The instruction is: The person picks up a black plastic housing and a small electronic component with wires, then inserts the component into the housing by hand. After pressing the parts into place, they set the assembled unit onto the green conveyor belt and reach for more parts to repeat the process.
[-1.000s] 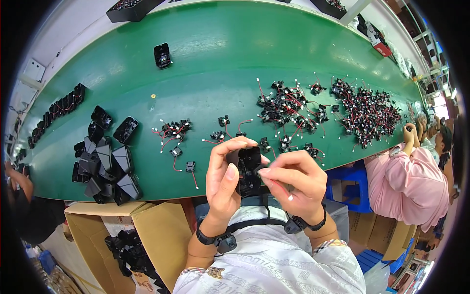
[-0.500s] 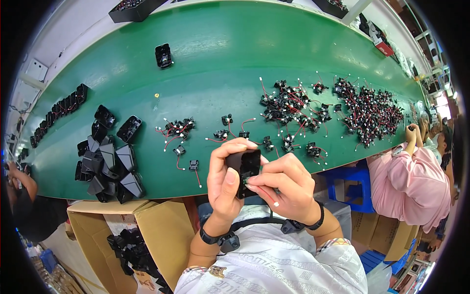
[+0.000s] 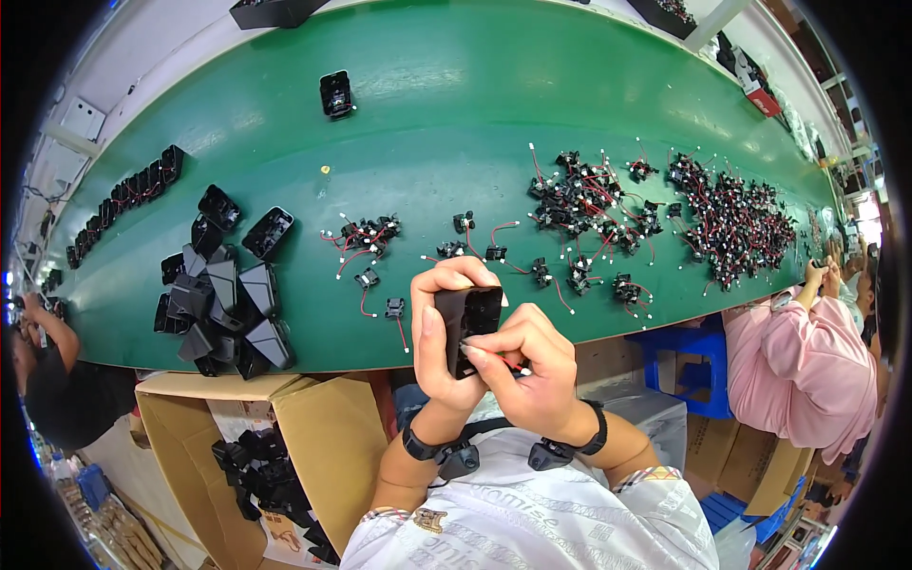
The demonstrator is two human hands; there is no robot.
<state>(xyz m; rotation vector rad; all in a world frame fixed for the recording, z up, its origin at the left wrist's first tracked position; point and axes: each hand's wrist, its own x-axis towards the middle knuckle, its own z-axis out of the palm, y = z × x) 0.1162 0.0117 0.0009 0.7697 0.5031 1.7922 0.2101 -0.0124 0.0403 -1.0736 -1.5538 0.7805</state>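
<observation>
My left hand (image 3: 437, 347) is wrapped round a black plastic housing (image 3: 483, 312), its open side facing up and toward the right. The fingertips of my right hand (image 3: 540, 370) are pinched together at the lower part of the housing's inside. A bit of red wire with a white connector (image 3: 524, 370) shows by my right fingers; the part it belongs to is mostly hidden by them. Just beyond my hands lie several small black parts with red wires (image 3: 448, 249) on the green table.
A heap of black housings (image 3: 223, 294) lies at left, with a row of housings (image 3: 123, 204) behind it. One housing (image 3: 336, 94) stands apart at the far side. Wired parts (image 3: 731, 223) pile up at right. An open carton (image 3: 332, 456) sits below the table edge; a person in pink (image 3: 798, 370) works at right.
My right hand has moved in closer to the housing, and less of the red wire shows now. The housing has turned a little in my left hand. The view has shifted slightly.
</observation>
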